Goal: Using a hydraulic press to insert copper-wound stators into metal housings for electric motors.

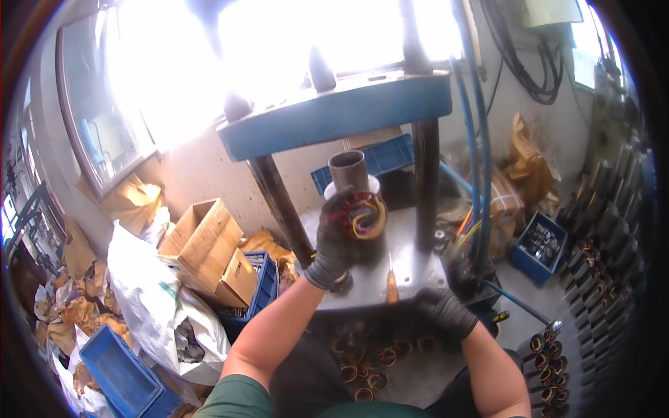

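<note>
Two gloved hands: left hand (339,240) grip closed around wound stator (362,216) below steel tube (348,171); right hand (446,311) rests, fingers curled, on surface (411,261) front edge, at 5 o'clock from screwdriver (391,280).

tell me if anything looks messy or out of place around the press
Yes. Left of the press, crumpled brown paper, a tipped open cardboard box and a white sack are heaped against blue crates. On the press plate, a screwdriver lies loose by the left hand.
</note>
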A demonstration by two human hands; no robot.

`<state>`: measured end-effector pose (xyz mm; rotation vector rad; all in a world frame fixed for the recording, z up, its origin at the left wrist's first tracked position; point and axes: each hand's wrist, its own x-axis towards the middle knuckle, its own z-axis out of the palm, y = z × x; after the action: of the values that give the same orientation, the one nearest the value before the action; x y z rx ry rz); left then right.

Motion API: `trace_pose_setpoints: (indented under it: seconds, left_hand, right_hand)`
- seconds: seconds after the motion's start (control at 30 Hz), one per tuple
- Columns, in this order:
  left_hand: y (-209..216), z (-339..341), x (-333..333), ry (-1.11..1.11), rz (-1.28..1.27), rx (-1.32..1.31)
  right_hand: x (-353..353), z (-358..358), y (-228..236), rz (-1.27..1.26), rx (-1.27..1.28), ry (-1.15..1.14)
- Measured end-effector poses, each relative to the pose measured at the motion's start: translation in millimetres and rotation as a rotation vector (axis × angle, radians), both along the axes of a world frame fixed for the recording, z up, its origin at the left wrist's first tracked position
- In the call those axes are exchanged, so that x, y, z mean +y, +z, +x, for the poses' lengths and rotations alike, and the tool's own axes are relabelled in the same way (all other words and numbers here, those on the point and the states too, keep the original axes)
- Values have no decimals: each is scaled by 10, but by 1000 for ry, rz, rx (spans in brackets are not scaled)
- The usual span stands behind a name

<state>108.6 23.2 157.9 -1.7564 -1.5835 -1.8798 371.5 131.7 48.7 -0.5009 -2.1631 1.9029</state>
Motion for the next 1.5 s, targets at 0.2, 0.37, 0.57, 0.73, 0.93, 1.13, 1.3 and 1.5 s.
trace_pose_setpoints:
  seconds: [0.2, 0.37, 0.57, 0.73, 0.93, 1.13, 1.3, 1.5]
  left_hand:
    - [808, -594, 536, 19, 144, -121]
    - [1055, -945, 756, 468, -247, -156]
    - [1112, -924, 716, 286, -308, -285]
    - [1037, -938, 713, 131, -254, -377]
    - [993, -1082, 762, 77, -293, -418]
    - [941, -1181, 783, 91, -320, -339]
    - [948, -1277, 804, 225, -361, -133]
    - [1055, -1053, 724, 418, -420, 180]
  right_hand:
    - [-10, -39, -172, 8, 40, 53]
    - [-59, -88, -203, 116, 43, 177]
    - [-90, 36, -40, 152, -28, 275]
    - [-72, -14, -79, 474, 14, 289]
    - [-21, -80, -190, 643, -100, 376]
    - [-81, -18, -56, 632, -75, 392]
    - [-117, 70, 116, 571, -200, 414]
    - [-164, 68, 187, 850, -25, 390]
